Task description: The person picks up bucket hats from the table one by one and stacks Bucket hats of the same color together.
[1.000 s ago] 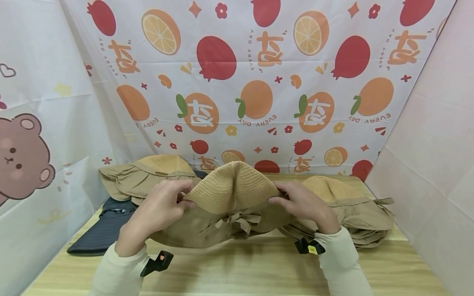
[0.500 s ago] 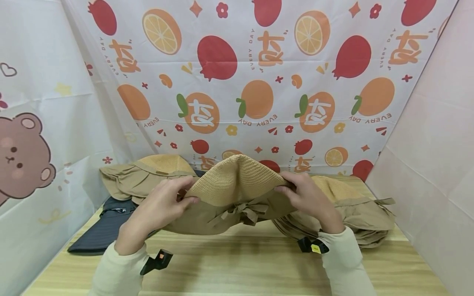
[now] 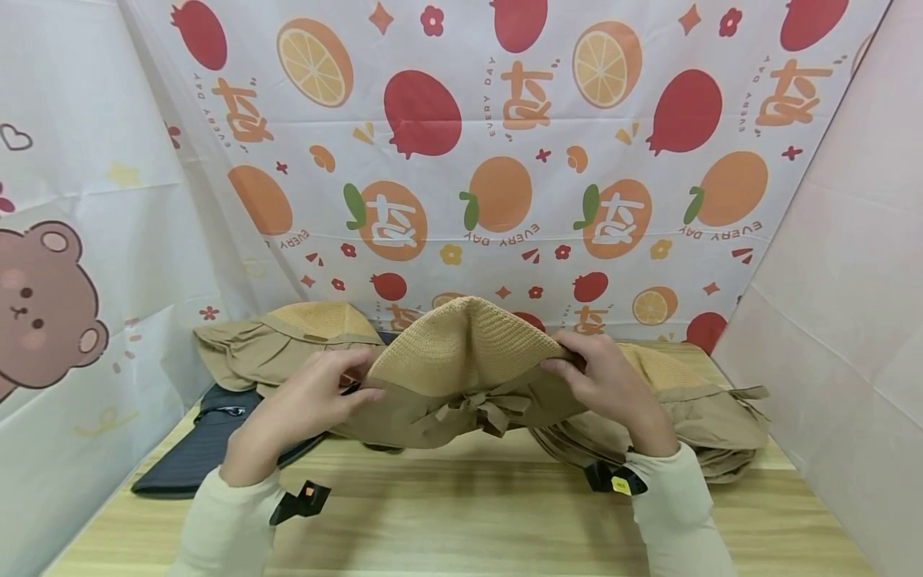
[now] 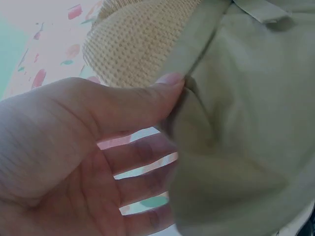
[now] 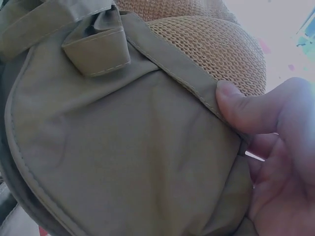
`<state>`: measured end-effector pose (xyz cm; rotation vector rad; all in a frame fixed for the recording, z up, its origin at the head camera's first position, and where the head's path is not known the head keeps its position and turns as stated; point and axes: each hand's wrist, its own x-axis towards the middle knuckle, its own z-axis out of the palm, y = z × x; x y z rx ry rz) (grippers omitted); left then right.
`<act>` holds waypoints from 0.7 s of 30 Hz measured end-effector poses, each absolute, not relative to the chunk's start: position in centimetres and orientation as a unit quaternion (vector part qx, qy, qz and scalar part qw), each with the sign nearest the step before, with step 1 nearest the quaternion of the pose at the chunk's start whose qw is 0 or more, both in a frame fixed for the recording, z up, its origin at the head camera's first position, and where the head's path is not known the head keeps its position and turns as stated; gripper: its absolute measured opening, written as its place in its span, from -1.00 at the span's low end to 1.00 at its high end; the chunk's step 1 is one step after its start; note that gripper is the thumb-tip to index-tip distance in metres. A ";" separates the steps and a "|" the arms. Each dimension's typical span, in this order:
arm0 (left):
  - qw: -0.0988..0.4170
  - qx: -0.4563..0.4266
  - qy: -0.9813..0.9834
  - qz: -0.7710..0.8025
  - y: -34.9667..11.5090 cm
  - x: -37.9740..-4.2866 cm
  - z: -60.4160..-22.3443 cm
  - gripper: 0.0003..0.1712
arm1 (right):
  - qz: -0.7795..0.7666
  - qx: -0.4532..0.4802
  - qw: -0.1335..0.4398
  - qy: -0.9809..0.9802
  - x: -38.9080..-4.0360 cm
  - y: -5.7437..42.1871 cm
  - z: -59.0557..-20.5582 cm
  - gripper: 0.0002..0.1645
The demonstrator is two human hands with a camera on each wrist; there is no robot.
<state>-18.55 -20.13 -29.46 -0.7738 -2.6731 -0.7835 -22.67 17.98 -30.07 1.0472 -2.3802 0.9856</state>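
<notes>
Head view: one hat [image 3: 469, 361], tan woven crown above a khaki fabric brim, is held up over the wood-grain tabletop [image 3: 433, 513], centre, between the two hands. The crown shows a vertical crease; a fabric bow [image 3: 486, 409] sits at its front base.

Left hand [image 3: 299, 405]: grasping the hat at its left side. Left wrist view: thumb on the band where crown meets brim, other fingers behind the fabric.

Right hand [image 3: 613, 389]: grasping the opposite side. Right wrist view: thumb on the band, remaining fingers partly hidden behind the brim.

Surroundings: at left rear, another tan-and-khaki hat [image 3: 288, 344], with a dark navy fabric item [image 3: 209, 449] in front of it, partly covered by the left forearm. At right, a pile of khaki-brimmed hats [image 3: 707, 425], partly behind the right hand. Fruit-print cloth [image 3: 497, 128] hangs behind.
</notes>
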 end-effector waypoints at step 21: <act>0.045 -0.288 -0.919 -0.264 -21.6 -19.4 -29.7 -0.83 | 0.360 0.319 0.215 -0.850 -22.6 18.5 -29.9 -0.86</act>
